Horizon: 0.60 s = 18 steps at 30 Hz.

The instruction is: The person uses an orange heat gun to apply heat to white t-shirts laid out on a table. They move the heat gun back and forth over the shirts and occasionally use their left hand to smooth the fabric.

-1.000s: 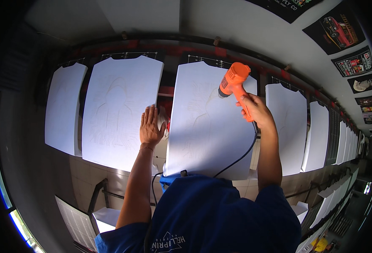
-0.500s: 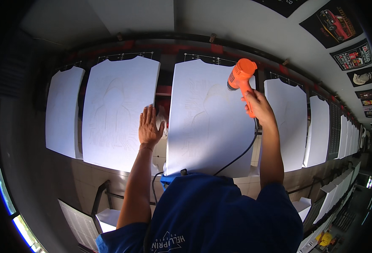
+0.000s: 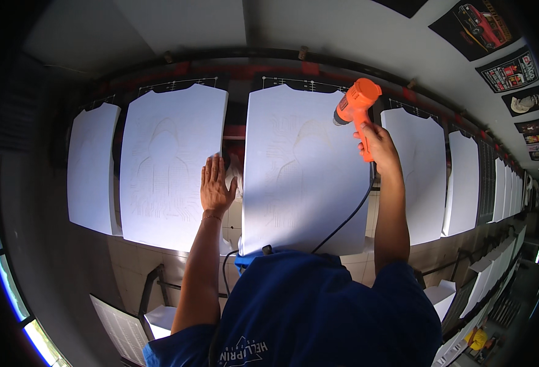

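Observation:
An orange heat gun [image 3: 360, 104] is in my right hand [image 3: 379, 148], its fingers wrapped round the handle. The dark nozzle points left and hangs over the upper right part of a white shirt panel [image 3: 336, 196]. A faint outline of a hooded figure with thin lines shows on that panel. My left hand [image 3: 217, 186] lies flat, fingers stretched out, along the right edge of the neighbouring white shirt panel [image 3: 202, 128]. That one bears a similar faint outline. From the gun's handle a black cord [image 3: 355, 211] runs down towards my body.
More white panels stand in the row, at far left [image 3: 92, 171] and to the right [image 3: 416, 177]. A dark rail [image 3: 269, 55] runs behind them. Posters [image 3: 508, 72] hang on the right wall. Behind me are another rack [image 3: 489, 269] and a person in yellow [image 3: 476, 338].
The heat gun and my right hand have shifted slightly right and the gun a little up. My left hand stays in place on the panel's edge.

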{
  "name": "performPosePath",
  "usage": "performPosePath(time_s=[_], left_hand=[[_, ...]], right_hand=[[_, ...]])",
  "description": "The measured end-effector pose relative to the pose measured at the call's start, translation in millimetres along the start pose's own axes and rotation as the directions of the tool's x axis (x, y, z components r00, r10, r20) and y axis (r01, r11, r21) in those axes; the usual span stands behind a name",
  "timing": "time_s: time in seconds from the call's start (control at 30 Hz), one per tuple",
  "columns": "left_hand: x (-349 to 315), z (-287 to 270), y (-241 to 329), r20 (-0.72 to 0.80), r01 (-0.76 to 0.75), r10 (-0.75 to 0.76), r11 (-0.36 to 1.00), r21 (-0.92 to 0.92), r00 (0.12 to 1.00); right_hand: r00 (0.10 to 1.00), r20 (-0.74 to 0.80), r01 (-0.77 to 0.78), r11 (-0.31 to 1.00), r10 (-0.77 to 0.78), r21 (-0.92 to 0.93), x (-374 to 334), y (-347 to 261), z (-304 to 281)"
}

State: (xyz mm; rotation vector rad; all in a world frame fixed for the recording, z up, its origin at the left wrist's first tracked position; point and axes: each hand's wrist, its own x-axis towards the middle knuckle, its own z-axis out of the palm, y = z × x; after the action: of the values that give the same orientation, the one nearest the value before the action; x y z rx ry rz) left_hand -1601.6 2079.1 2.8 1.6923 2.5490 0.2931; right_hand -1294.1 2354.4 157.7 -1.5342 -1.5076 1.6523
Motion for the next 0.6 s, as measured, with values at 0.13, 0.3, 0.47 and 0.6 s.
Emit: performPosePath(time_s=[0.13, 0.3, 0.47, 0.6], left_hand=[[0.3, -0.8, 1.6, 0.016, 0.015, -0.015, 1.000, -0.007, 1.000], [0.8, -0.3, 2.4, -0.002, 0.001, -0.001, 1.000, -0.008, 1.000], [-0.3, -1.2, 1.7, 0.001, 0.010, -0.010, 1.000, -0.010, 1.000], [-1.1, 0.4, 1.2, 0.021, 0.015, -0.016, 0.999, 0.051, 1.000]], right_hand=[[0.999, -0.052, 0.005, 1.000, -0.005, 0.007, -1.7, 3.8, -4.8], [0.993, -0.114, 0.020, 1.000, -0.020, 0.003, -4.2, 13.1, -13.6], [1.000, -0.008, -0.022, 0.996, 0.023, 0.085, -16.6, 8.5, -12.0], [0.992, 0.113, -0.053, 0.998, 0.050, 0.025, -33.1, -2.4, -17.3]])
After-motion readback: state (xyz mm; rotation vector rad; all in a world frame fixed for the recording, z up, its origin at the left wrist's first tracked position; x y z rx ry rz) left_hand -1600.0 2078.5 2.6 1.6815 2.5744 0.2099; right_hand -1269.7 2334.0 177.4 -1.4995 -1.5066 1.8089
